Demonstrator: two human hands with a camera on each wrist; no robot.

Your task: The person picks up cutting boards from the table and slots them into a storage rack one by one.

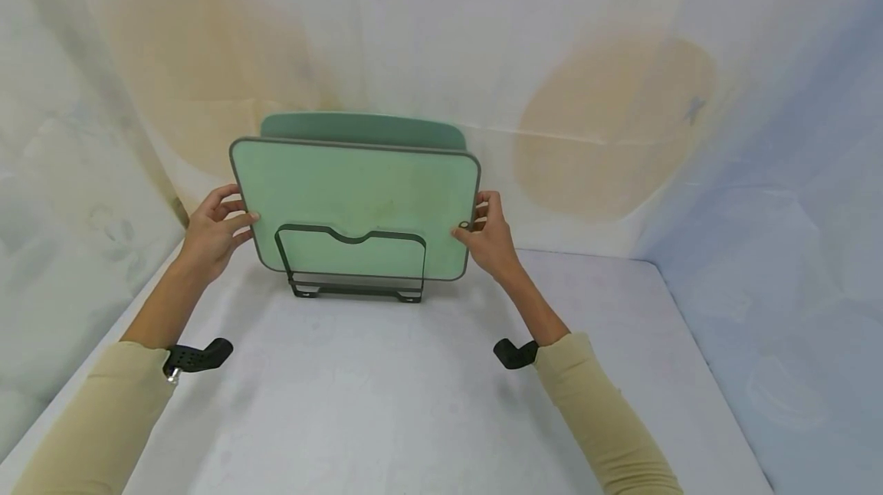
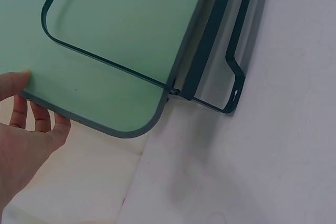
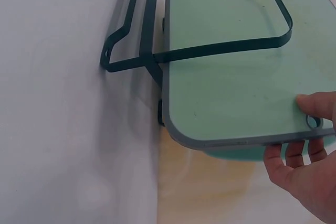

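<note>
A light green cutting board [image 1: 359, 196] with a grey rim stands upright in a dark metal rack [image 1: 355, 280] on the table. My left hand [image 1: 217, 231] pinches the board's left edge, thumb on the front and fingers behind [image 2: 31, 121]. My right hand [image 1: 486, 234] pinches the right edge, its thumb beside the small hang hole [image 3: 314, 121]. A second, darker green board [image 1: 362, 129] stands behind the first in the same rack. The wrist views show the front board [image 2: 115, 40] [image 3: 231, 82] behind the rack's front wire loop [image 2: 105, 64] [image 3: 220, 51].
The rack stands near the back of a white-covered table [image 1: 414, 403], close to a draped white backdrop with tan stains [image 1: 607, 127]. A cloth wall rises at the left [image 1: 62, 211] and a bluish one at the right [image 1: 793, 250].
</note>
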